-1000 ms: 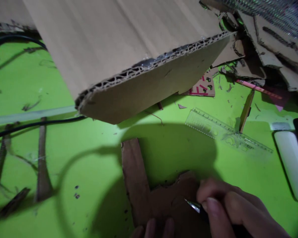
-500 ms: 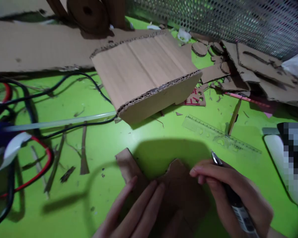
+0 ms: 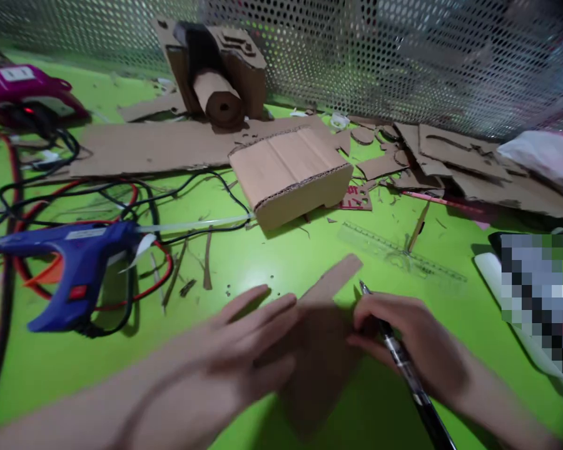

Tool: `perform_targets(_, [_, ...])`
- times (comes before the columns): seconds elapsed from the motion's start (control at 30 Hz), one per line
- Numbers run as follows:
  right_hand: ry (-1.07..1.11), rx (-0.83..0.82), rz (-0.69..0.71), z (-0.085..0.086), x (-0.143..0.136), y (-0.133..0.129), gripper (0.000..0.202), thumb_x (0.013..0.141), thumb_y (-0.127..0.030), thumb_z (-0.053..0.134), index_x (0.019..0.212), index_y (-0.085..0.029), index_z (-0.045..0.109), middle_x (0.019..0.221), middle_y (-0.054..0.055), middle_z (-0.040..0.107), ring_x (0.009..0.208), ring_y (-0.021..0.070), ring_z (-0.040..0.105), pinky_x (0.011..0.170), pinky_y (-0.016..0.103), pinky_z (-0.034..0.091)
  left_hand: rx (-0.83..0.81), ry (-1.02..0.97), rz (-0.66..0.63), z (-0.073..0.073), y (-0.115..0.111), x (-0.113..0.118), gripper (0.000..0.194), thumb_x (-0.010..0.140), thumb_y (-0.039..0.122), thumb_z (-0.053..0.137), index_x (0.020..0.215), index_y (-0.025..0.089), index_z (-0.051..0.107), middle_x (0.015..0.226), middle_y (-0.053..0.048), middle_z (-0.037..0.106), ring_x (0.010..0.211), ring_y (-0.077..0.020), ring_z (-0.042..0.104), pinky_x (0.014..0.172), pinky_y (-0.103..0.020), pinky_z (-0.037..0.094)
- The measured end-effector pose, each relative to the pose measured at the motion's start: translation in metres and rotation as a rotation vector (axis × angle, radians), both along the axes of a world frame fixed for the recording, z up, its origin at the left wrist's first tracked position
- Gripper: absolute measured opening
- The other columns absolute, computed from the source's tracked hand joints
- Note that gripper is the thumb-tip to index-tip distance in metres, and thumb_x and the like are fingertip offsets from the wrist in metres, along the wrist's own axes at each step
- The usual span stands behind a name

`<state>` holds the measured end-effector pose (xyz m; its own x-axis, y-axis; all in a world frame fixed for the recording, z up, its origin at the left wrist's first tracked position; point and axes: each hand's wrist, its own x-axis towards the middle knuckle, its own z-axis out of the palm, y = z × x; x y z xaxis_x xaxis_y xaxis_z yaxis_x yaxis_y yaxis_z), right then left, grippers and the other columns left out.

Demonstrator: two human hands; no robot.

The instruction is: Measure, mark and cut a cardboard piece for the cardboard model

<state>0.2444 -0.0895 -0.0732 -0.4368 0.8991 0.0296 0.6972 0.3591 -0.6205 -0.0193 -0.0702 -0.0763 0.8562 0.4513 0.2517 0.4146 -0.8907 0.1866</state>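
A cut piece of brown cardboard (image 3: 321, 356) lies on the green table in front of me, one narrow arm pointing to the upper right. My left hand (image 3: 258, 337) rests against its left side with the fingers stretched and apart. On the other side my right hand (image 3: 403, 331) is closed around a black pen (image 3: 406, 369), its metal tip up and free of the cardboard. The fingers of that hand are by the cardboard's right edge. Beyond both hands stands a folded cardboard box shape (image 3: 291, 169) with corrugated edges.
A blue glue gun (image 3: 82, 262) and tangled cables lie at left, near a magenta device (image 3: 25, 90). A clear ruler (image 3: 398, 256) lies right of centre. Cardboard scraps (image 3: 450, 156) pile up at back right, before a perforated metal screen (image 3: 356, 56). A cardboard roll assembly (image 3: 216, 81) stands behind.
The cardboard piece has turned, its narrow arm now toward the upper right. My left hand has shifted to its left side. The view has widened, bringing the glue gun into sight.
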Motion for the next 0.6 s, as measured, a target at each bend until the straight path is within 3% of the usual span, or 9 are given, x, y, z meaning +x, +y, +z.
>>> perform_targets(0.07, [0.006, -0.076, 0.036, 0.003, -0.003, -0.006, 0.026, 0.076, -0.002, 0.072, 0.069, -0.020, 0.054, 0.060, -0.007, 0.059, 0.051, 0.0091, 0.056, 0.045, 0.018, 0.043, 0.098, 0.063, 0.027, -0.001, 0.004, -0.008, 0.035, 0.093, 0.013, 0.041, 0.116, 0.025, 0.063, 0.134, -0.007, 0.061, 0.123, -0.0217, 0.055, 0.109, -0.041, 0.041])
perform_targets(0.2, [0.129, -0.075, 0.101, 0.003, -0.015, -0.011, 0.021, 0.079, -0.004, 0.070, 0.069, -0.018, 0.058, 0.062, -0.005, 0.063, 0.051, 0.0090, 0.057, 0.048, 0.019, 0.045, 0.210, 0.143, 0.080, -0.002, 0.000, -0.009, 0.040, 0.090, 0.003, 0.037, 0.122, 0.014, 0.059, 0.133, -0.012, 0.060, 0.119, -0.0264, 0.054, 0.104, -0.044, 0.043])
perform_targets(0.3, [0.227, -0.025, 0.103, 0.002, -0.016, -0.009, 0.013, 0.094, -0.019, 0.059, 0.083, -0.017, 0.066, 0.069, -0.002, 0.069, 0.056, 0.0100, 0.063, 0.053, 0.020, 0.049, 0.079, 0.050, 0.113, 0.001, -0.014, -0.001, 0.039, 0.094, 0.008, 0.035, 0.124, 0.016, 0.058, 0.126, -0.009, 0.063, 0.114, -0.0224, 0.056, 0.103, -0.039, 0.043])
perform_targets(0.37, [0.277, -0.001, 0.080, 0.003, -0.014, -0.006, 0.029, 0.101, -0.034, 0.047, 0.097, -0.016, 0.069, 0.072, 0.001, 0.071, 0.060, 0.0115, 0.065, 0.055, 0.022, 0.050, -0.052, -0.009, 0.111, 0.003, -0.021, 0.003, 0.033, 0.097, 0.018, 0.039, 0.121, 0.024, 0.061, 0.121, -0.007, 0.064, 0.113, -0.0224, 0.057, 0.100, -0.038, 0.046])
perform_targets(0.43, [0.341, 0.022, 0.049, 0.006, -0.013, -0.003, 0.043, 0.102, -0.046, 0.041, 0.098, -0.016, 0.072, 0.070, 0.002, 0.067, 0.061, 0.0128, 0.063, 0.053, 0.023, 0.048, -0.121, -0.010, 0.059, 0.002, -0.023, 0.002, 0.030, 0.095, 0.028, 0.046, 0.122, 0.028, 0.061, 0.124, -0.008, 0.063, 0.119, -0.0272, 0.056, 0.101, -0.044, 0.047])
perform_targets(0.5, [0.394, 0.013, 0.022, 0.007, -0.014, -0.002, 0.040, 0.100, -0.043, 0.045, 0.087, -0.017, 0.073, 0.069, 0.003, 0.064, 0.061, 0.0130, 0.061, 0.053, 0.024, 0.046, -0.139, 0.068, -0.025, -0.001, -0.019, -0.001, 0.038, 0.091, 0.035, 0.054, 0.129, 0.028, 0.056, 0.134, -0.013, 0.058, 0.130, -0.0346, 0.049, 0.105, -0.056, 0.043])
perform_targets(0.6, [0.433, -0.052, -0.003, 0.006, -0.023, 0.002, 0.019, 0.092, -0.019, 0.052, 0.078, -0.017, 0.064, 0.062, -0.002, 0.056, 0.052, 0.0097, 0.052, 0.048, 0.021, 0.039, -0.147, 0.165, -0.104, -0.009, -0.006, -0.003, 0.048, 0.088, 0.036, 0.058, 0.134, 0.027, 0.052, 0.152, -0.015, 0.041, 0.145, -0.0393, 0.028, 0.111, -0.067, 0.030])
